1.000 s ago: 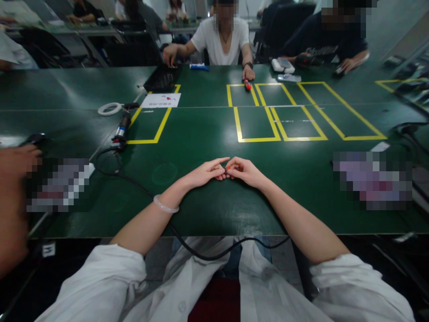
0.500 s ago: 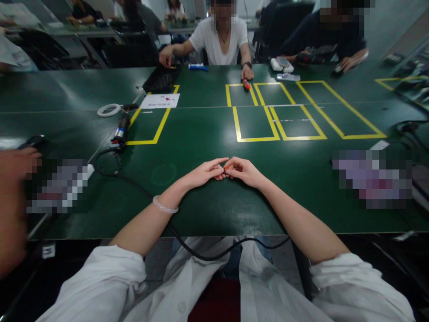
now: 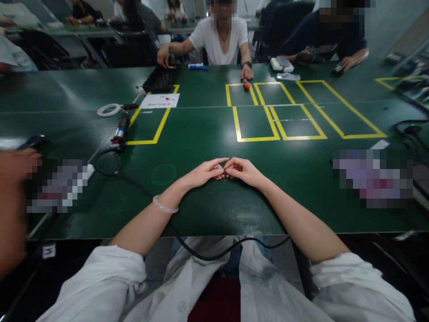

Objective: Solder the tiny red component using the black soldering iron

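My left hand [image 3: 209, 171] and my right hand [image 3: 243, 171] meet fingertip to fingertip above the green table [image 3: 201, 210]. Between their pinched fingers is a small red-orange piece [image 3: 227, 169], mostly covered by the fingertips and too small to name. Both thumbs press against fingers at that piece, so each hand is closed on it. A pale bangle [image 3: 164, 205] rings my left wrist.
A black cable [image 3: 134, 182] runs from a black cylindrical tool [image 3: 121, 128] under my left arm. Yellow tape [image 3: 257, 139] marks boxes. Across sit a person in white [image 3: 214, 42] with a red object [image 3: 246, 84] and a black tray [image 3: 161, 79]. Another person's arm [image 3: 13, 210] enters left.
My right hand's fingers have shifted very slightly around the small piece, and less of its orange shows. The person opposite has moved a hand slightly at the black tray.
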### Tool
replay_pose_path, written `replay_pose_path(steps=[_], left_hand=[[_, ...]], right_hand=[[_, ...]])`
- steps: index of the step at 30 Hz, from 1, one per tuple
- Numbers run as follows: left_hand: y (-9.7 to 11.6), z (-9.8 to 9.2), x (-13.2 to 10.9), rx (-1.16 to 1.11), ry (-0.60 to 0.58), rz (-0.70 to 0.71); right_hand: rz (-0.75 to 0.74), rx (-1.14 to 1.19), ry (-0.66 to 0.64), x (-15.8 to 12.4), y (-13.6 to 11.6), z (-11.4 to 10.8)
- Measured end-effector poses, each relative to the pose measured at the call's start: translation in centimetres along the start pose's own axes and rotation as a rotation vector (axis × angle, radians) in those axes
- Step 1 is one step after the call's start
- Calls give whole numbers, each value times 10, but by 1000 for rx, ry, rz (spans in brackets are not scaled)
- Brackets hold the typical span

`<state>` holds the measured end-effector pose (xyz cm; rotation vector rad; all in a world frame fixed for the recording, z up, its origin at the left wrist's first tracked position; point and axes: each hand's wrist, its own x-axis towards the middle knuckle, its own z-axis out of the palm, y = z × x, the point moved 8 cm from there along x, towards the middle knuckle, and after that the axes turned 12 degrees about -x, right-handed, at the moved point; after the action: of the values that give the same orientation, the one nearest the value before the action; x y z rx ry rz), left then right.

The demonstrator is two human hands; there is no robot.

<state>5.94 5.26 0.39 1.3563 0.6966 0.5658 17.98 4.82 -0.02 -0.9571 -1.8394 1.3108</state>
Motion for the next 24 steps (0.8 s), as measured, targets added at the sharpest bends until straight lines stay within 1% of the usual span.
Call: replay_pose_path(steps=[5, 10, 14, 18, 24], left_hand=[[1, 1, 0, 8, -1, 9], [-1, -3, 1, 49, 27, -12], [-2, -4, 1, 64, 36, -2], [-1, -4, 0, 32, 44, 13], [2, -3, -3, -17, 39, 5]], right_hand=[[-11, -19, 3, 0, -2, 0], [-18, -39, 2, -1, -4, 1], [-9, -35, 6, -1, -5, 0], [14, -12, 11, 0, -4, -2], [16, 24, 56, 1, 3, -8]])
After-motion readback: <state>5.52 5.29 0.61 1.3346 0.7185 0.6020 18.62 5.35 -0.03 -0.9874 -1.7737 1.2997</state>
